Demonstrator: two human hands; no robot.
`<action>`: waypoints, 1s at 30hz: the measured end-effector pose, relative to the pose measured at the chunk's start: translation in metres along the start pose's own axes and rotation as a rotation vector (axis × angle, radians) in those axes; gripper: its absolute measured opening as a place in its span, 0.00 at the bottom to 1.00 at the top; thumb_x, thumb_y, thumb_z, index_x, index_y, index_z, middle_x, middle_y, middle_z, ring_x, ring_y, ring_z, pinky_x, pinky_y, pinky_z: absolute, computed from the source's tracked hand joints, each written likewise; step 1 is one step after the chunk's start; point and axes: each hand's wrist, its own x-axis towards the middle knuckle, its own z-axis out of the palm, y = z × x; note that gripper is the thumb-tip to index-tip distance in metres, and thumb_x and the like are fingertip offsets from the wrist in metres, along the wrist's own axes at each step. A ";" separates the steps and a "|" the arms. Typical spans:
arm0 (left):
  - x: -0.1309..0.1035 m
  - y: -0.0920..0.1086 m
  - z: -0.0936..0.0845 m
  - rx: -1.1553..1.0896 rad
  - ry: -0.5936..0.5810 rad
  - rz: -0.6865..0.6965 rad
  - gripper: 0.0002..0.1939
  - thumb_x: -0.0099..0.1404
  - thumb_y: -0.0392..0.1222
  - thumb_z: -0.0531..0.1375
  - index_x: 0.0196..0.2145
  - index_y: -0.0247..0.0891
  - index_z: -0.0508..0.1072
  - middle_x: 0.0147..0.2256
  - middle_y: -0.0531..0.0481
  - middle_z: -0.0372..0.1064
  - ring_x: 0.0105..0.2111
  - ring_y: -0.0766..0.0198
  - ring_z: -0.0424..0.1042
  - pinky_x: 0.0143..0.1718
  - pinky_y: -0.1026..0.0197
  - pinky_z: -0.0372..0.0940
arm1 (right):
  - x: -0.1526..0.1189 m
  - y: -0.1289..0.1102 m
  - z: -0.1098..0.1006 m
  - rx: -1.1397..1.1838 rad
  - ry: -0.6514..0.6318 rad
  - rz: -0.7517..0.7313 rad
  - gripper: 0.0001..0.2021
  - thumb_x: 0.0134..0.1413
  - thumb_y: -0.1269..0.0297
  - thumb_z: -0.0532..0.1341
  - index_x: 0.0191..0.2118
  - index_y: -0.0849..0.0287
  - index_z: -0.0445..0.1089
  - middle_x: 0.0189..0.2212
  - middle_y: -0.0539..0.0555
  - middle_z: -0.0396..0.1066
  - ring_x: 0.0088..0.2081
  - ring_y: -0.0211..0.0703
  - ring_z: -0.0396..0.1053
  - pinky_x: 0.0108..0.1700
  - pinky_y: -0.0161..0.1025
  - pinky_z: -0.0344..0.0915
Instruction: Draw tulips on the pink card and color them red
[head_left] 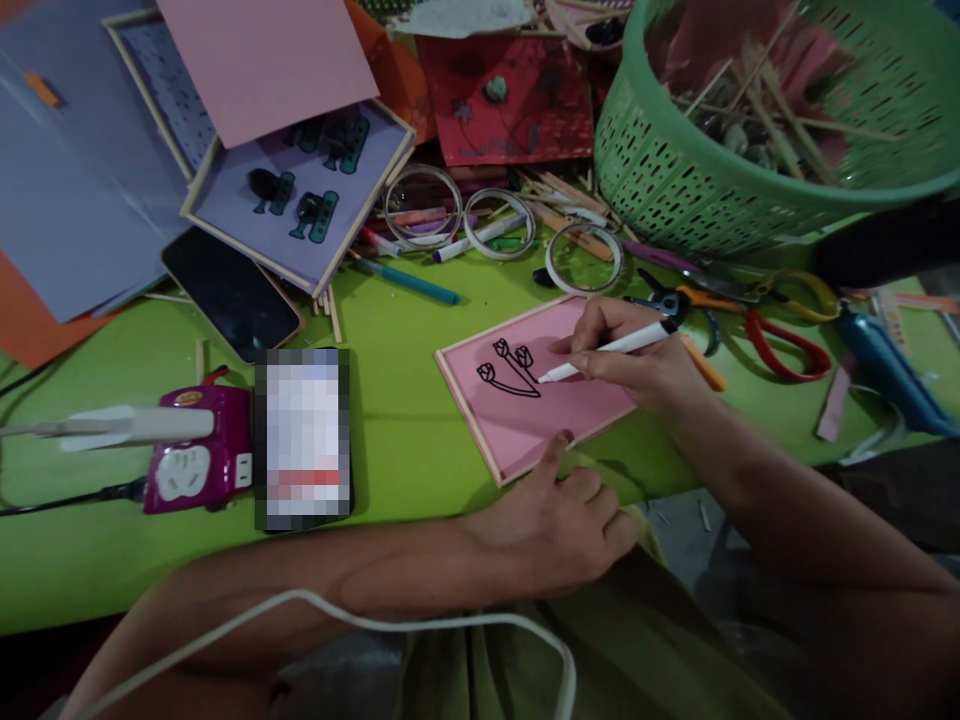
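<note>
A pink card with a thin wooden frame [517,440] lies on the green table near its front edge. Black line-drawn flowers [510,370], several joined stems and buds, show on its pink face. My right hand [626,350] is closed around a white marker [600,357] with a black end, its tip touching the lower end of a stem. My left hand [574,520] rests at the near edge of the frame. One of its digits touches the frame while the others are loosely bent and apart, holding nothing I can see.
A green basket [675,190] with sticks stands at back right. Tape rolls [499,225], markers and scissors [787,345] lie behind and right of the card. Left are a dark phone [232,295], a blurred-screen phone [304,440], a purple power strip [199,450] and framed pictures [300,220]. A white cable [405,627] crosses in front.
</note>
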 end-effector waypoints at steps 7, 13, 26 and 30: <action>0.001 -0.001 -0.004 0.004 -0.027 -0.010 0.10 0.79 0.37 0.57 0.37 0.38 0.74 0.28 0.55 0.68 0.31 0.63 0.66 0.61 0.35 0.67 | 0.000 0.000 0.000 -0.004 -0.004 0.010 0.16 0.49 0.58 0.75 0.22 0.52 0.69 0.21 0.45 0.63 0.25 0.39 0.64 0.57 0.53 0.80; 0.000 -0.001 -0.001 0.014 -0.003 -0.001 0.10 0.78 0.37 0.59 0.35 0.38 0.73 0.28 0.56 0.68 0.31 0.63 0.66 0.60 0.34 0.68 | -0.001 0.000 -0.002 -0.005 -0.028 -0.017 0.11 0.48 0.63 0.72 0.23 0.52 0.69 0.21 0.45 0.64 0.26 0.39 0.65 0.56 0.54 0.79; 0.001 -0.001 -0.002 0.018 -0.007 -0.001 0.11 0.79 0.37 0.57 0.35 0.38 0.74 0.28 0.56 0.68 0.30 0.64 0.66 0.58 0.36 0.70 | 0.000 -0.003 -0.002 -0.023 -0.059 -0.021 0.15 0.49 0.60 0.73 0.23 0.52 0.67 0.22 0.46 0.61 0.26 0.39 0.61 0.57 0.58 0.77; 0.001 -0.001 0.000 0.023 -0.009 0.008 0.10 0.77 0.38 0.60 0.35 0.38 0.74 0.28 0.56 0.68 0.30 0.65 0.66 0.58 0.36 0.70 | 0.000 -0.004 -0.003 -0.021 -0.060 -0.011 0.12 0.48 0.62 0.71 0.23 0.52 0.67 0.21 0.45 0.62 0.26 0.39 0.62 0.57 0.56 0.77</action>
